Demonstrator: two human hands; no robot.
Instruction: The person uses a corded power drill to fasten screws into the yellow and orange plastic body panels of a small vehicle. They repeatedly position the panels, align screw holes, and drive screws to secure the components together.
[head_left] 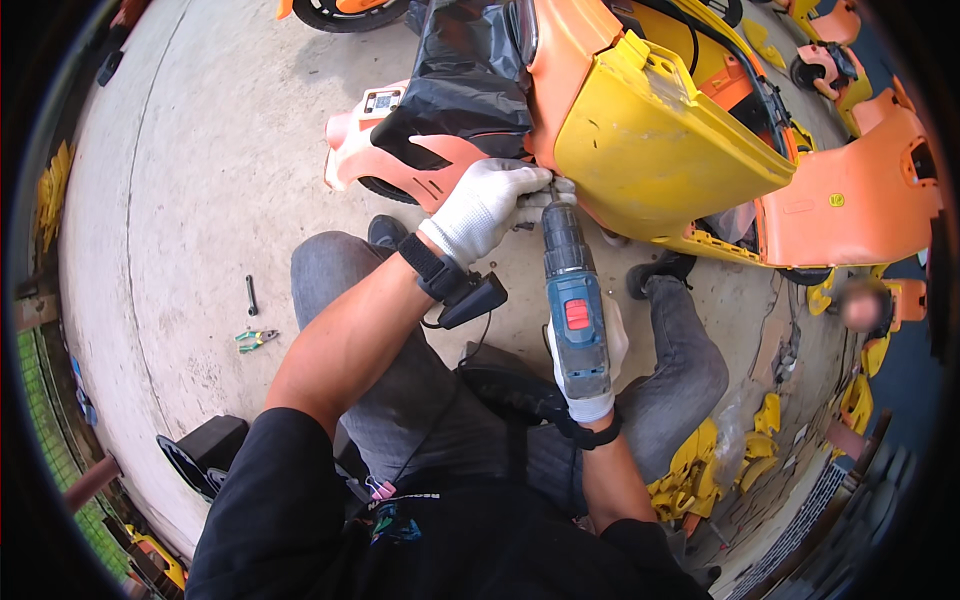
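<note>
My right hand (617, 345), in a white glove, is wrapped around the grip of a blue and black cordless drill (582, 325). The drill points away from me, its tip up against the lower edge of a scooter's bodywork. At that tip the gloved fingers of my left hand (483, 208) are pinched together; whatever lies between them is too small to make out. Just beyond stands the scooter, with a scuffed yellow panel (670, 150) fixed beside an orange panel (572, 70). A black plastic sheet (465, 75) drapes over its left part, above a pale orange fender (425, 165).
A wrench (251, 295) and green-handled pliers (257, 341) lie on the concrete floor (190, 200) to my left. Yellow plastic parts (700, 470) are heaped at my right. More scooters stand at the far right, where another person (862, 308) shows blurred.
</note>
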